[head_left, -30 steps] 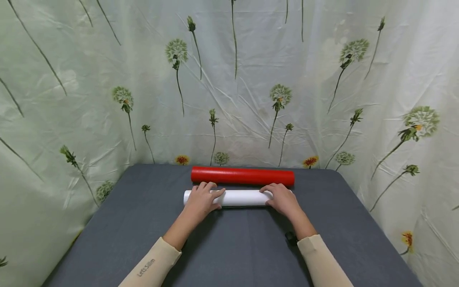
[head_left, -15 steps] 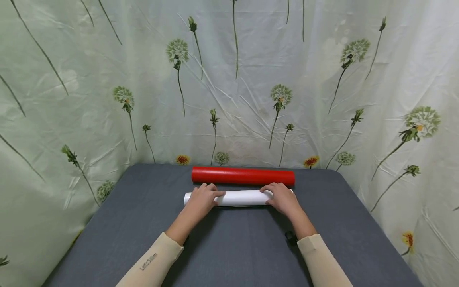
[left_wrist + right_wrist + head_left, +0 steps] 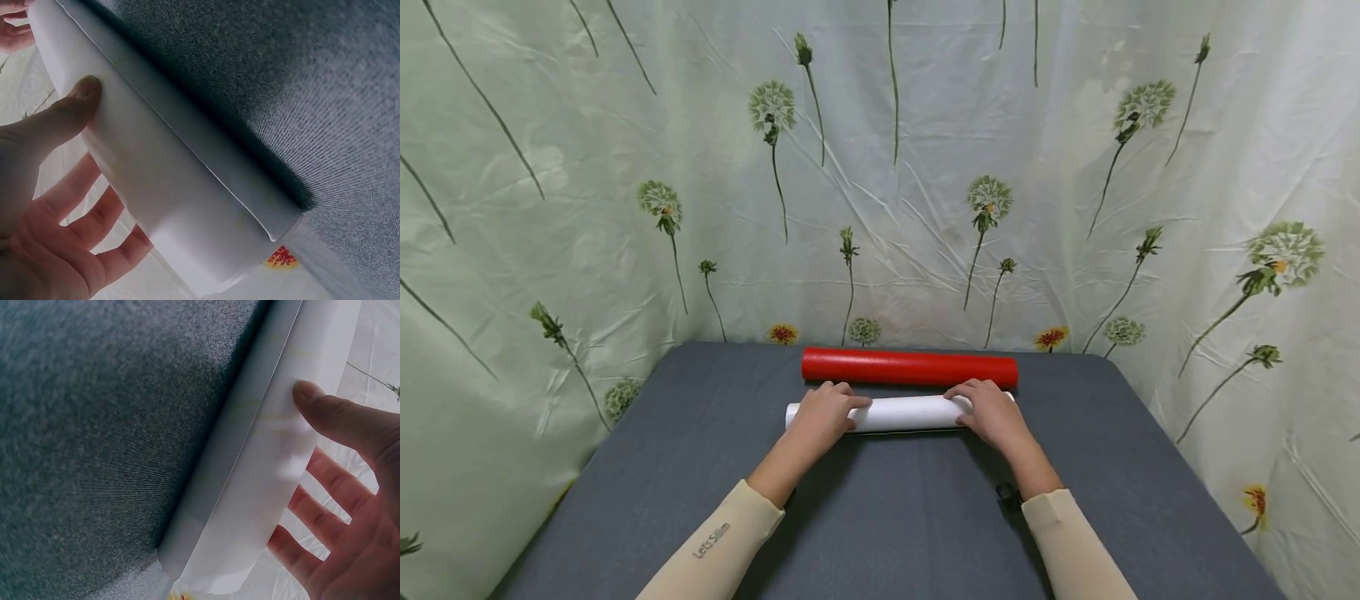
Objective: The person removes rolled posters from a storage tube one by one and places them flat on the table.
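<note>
A white roll [image 3: 913, 413] of paper-like sheet lies crosswise on the grey table, its right end slightly farther away than its left. My left hand [image 3: 822, 412] grips it near the left end, thumb on the near side and fingers over the far side. Near the other end my right hand [image 3: 994, 414] holds it in the same way. Both wrist views show the sheet's loose edge running as a straight seam along the roll [image 3: 162, 169]. Behind it, parallel and apart, rests a red roll [image 3: 910, 367] that neither hand touches.
The grey cloth-covered table [image 3: 880, 517] extends toward me and to both sides. A pale curtain [image 3: 910, 200] printed with dandelions hangs behind the table's far edge and along its sides.
The left thumb has drawn in slightly against the white roll. The roll's right end has shifted a little away from me, leaving it slightly slanted. The red roll stays in place.
</note>
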`<state>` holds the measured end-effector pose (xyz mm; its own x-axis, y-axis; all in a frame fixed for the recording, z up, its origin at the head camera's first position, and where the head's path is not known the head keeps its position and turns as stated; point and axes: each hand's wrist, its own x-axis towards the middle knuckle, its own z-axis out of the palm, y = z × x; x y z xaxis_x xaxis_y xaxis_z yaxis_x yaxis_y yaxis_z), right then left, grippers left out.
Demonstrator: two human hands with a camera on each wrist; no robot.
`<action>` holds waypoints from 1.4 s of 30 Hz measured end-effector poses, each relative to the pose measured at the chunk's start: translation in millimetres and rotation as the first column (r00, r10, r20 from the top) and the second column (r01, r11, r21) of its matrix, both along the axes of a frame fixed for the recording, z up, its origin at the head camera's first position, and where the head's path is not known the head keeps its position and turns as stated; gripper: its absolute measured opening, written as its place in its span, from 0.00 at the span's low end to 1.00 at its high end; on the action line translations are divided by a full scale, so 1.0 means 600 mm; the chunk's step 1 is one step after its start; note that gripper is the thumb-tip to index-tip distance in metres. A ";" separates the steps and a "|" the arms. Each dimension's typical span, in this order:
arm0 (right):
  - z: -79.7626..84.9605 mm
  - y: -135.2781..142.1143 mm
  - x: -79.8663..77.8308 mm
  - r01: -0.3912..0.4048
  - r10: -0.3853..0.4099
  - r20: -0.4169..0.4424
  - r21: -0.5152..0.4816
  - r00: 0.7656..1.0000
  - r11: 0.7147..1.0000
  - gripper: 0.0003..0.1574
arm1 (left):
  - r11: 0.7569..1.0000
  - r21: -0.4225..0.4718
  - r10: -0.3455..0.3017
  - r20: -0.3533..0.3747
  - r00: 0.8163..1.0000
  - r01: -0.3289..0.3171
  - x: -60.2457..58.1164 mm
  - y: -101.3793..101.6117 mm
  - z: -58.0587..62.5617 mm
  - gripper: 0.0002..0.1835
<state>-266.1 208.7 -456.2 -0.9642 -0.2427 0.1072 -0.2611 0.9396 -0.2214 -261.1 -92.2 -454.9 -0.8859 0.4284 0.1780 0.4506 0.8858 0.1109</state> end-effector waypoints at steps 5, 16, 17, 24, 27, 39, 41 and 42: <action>-0.001 0.000 -0.002 -0.004 0.004 -0.029 -0.002 1.000 1.000 0.23 | 1.000 0.004 -0.001 0.009 1.000 0.001 -0.001 0.000 0.003 0.25; 0.005 -0.001 0.014 0.046 -0.055 -0.063 -0.146 0.996 0.988 0.23 | 1.000 0.009 -0.026 -0.018 0.999 0.026 -0.001 -0.002 0.005 0.24; 0.007 -0.002 0.016 0.058 -0.068 -0.057 -0.174 0.996 0.983 0.23 | 1.000 0.011 -0.025 -0.015 1.000 0.025 -0.001 -0.001 0.006 0.24; 0.005 -0.014 0.030 0.127 -0.125 0.026 -0.290 0.992 0.948 0.23 | 1.000 0.008 -0.022 -0.002 1.000 0.022 -0.001 0.001 0.010 0.23; -0.002 -0.017 0.031 0.141 -0.132 0.051 -0.292 0.990 0.946 0.23 | 1.000 -0.003 -0.026 0.017 1.000 0.026 -0.001 0.003 0.012 0.23; -0.012 -0.024 0.019 0.139 -0.125 0.068 -0.290 0.990 0.947 0.24 | 0.995 -0.092 -0.009 0.176 0.984 0.026 0.006 0.012 0.033 0.29; -0.013 -0.026 0.017 0.140 -0.127 0.066 -0.288 0.990 0.947 0.24 | 0.993 -0.115 -0.008 0.197 0.980 0.031 0.008 0.015 0.037 0.31; -0.012 -0.027 0.016 0.143 -0.129 0.066 -0.286 0.989 0.947 0.24 | 0.992 -0.125 -0.007 0.210 0.978 0.034 0.009 0.016 0.040 0.32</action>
<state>-256.6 192.6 -463.7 -0.9914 -0.0738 0.1085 -0.1184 0.8592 -0.4978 -255.8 -82.4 -431.1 -0.8885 0.4540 -0.0666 0.4476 0.8895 0.0918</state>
